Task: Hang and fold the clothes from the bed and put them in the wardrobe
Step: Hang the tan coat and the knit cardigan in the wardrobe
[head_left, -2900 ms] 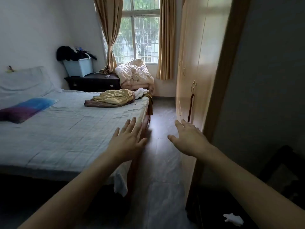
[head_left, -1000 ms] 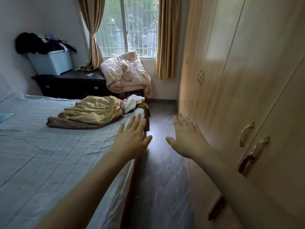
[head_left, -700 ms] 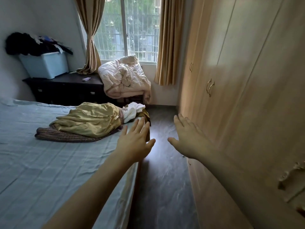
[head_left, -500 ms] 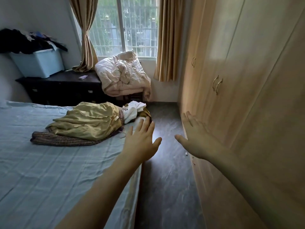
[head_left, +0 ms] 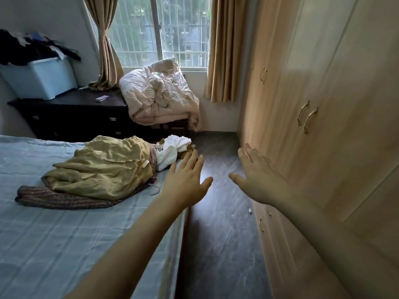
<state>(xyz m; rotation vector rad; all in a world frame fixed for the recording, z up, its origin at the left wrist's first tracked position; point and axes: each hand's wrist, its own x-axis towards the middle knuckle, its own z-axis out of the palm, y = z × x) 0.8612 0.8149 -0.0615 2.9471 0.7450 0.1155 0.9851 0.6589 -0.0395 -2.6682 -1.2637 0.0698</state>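
1. Reaching forward with fingers straight and spread, the left hand (head_left: 186, 180) holds nothing; it hangs over the right edge of the bed (head_left: 64, 244), its fingertips near the pile of clothes (head_left: 101, 169) but apart from it.
2. The right hand (head_left: 257, 175) is likewise flat and empty, thumb out, held over the dark floor (head_left: 218, 234) just beside the lower part of the wardrobe (head_left: 323, 126), not clearly touching it.
3. The clothes lie heaped near the bed's far right corner: a gold satin garment (head_left: 103, 165) on top, a brown knitted piece (head_left: 54, 198) spread under it towards the left, and a white garment (head_left: 172, 149) bunched at the very corner.
4. The wardrobe runs along the right side of the room with all its doors closed; a pair of brass handles (head_left: 307, 116) sits on its middle doors.
5. Beyond the bed's far edge stands a dark dresser (head_left: 71, 113) carrying a pale blue bin (head_left: 41, 80) with dark clothing piled on it.
6. A crumpled cream quilt (head_left: 157, 96) is heaped on a chair below the window (head_left: 164, 31), between tan curtains (head_left: 224, 48).
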